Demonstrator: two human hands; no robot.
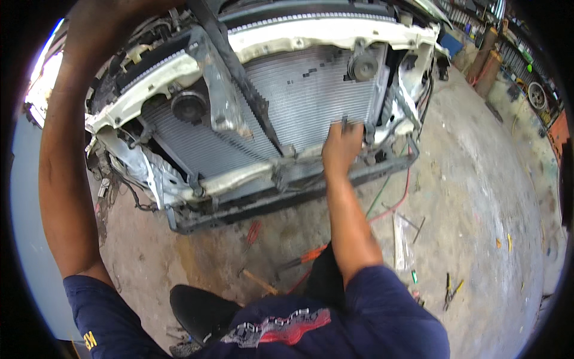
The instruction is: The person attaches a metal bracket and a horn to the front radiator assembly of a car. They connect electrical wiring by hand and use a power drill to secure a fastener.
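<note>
The stripped front of a white car faces me, its grey finned radiator (299,102) exposed behind a dark diagonal brace (239,72). My right hand (342,148) is at the radiator's lower right corner, just above the lower crossmember (263,200). Its fingers are closed around a thin dark tool (345,122) that points up against the fins. My left forearm (60,179) rises along the left side and bends over the car's top edge. Its hand is out of sight. Two round horns (363,66) (188,105) sit in front of the radiator.
On the concrete floor lie red-handled pliers (253,232), an orange-handled screwdriver (311,256), a wooden handle (260,281), another pair of pliers (449,291), a clear plastic bag (399,239) and a red hose (402,197). Rusty drums (487,54) and a wheel (537,94) stand far right.
</note>
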